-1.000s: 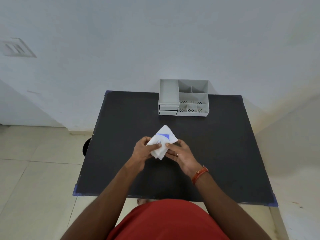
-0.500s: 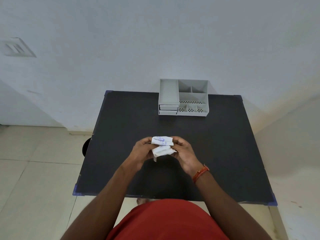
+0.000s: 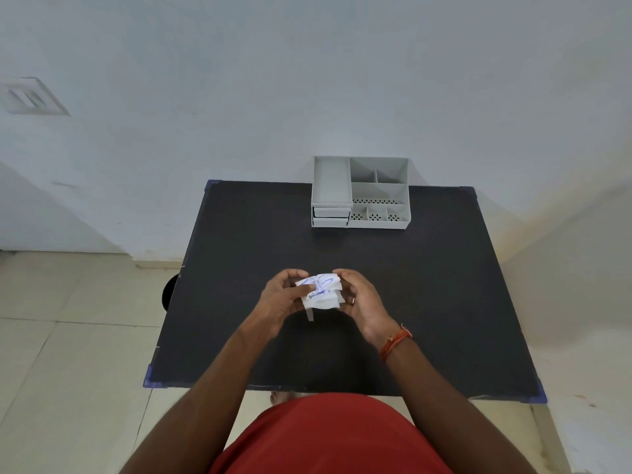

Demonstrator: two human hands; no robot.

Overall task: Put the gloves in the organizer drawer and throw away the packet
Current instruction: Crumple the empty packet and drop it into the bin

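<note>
A white packet with blue print (image 3: 321, 291) is held just above the middle of the black table (image 3: 427, 285). My left hand (image 3: 282, 297) grips its left side and my right hand (image 3: 360, 299) grips its right side. The packet is bent and crumpled between the fingers, and a thin white strip hangs below it. I cannot see gloves apart from the packet. A grey desk organizer (image 3: 360, 193) stands at the table's far edge against the wall, with two small drawers (image 3: 331, 216) at its lower left, both pushed in.
A dark round object (image 3: 170, 291) on the floor shows past the table's left edge. Pale tiles lie to the left and a white wall rises behind the table. Blue tape marks the table corners.
The packet was a flat, tilted sheet between my hands one second ago. Both hands have since folded and pulled it into a crumpled shape; the hands stay at the same spot.
</note>
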